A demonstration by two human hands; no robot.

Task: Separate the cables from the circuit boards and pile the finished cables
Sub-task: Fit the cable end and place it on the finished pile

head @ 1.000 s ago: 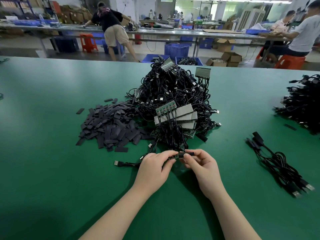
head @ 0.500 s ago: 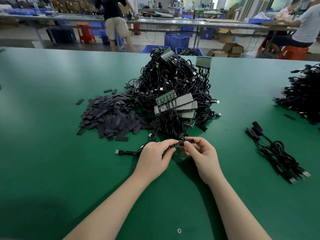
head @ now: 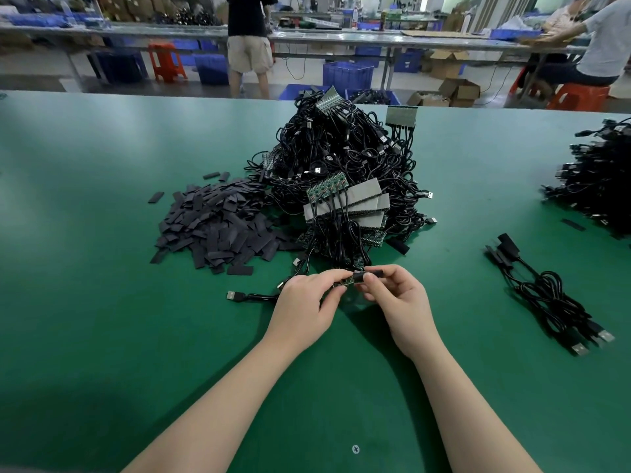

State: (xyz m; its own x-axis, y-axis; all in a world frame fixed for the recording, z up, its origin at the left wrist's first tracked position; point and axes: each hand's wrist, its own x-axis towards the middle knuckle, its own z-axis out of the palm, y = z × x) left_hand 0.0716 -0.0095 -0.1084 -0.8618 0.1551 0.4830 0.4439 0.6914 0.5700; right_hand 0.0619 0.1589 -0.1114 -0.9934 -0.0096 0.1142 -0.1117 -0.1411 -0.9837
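Observation:
Low over the green table (head: 102, 302), my left hand (head: 307, 302) pinches a small green circuit board (head: 344, 284). My right hand (head: 397, 302) pinches the black sleeve (head: 367, 276) on the board's right end. A black cable with a USB plug (head: 235, 296) trails left from under my left hand. Just behind my hands rises a big heap of black cables (head: 341, 158) still joined to green circuit boards (head: 327, 189). A small pile of loose cables (head: 546, 295) lies to the right.
A spread of flat black sleeve pieces (head: 218, 227) lies left of the heap. Another mound of black cables (head: 601, 186) sits at the table's right edge. Beyond the table, a person stands at a long bench and others sit on orange stools among blue crates.
The camera has tilted down a little, so the scene sits higher in view. My hands keep the same pinch on the board and sleeve, with only small finger shifts.

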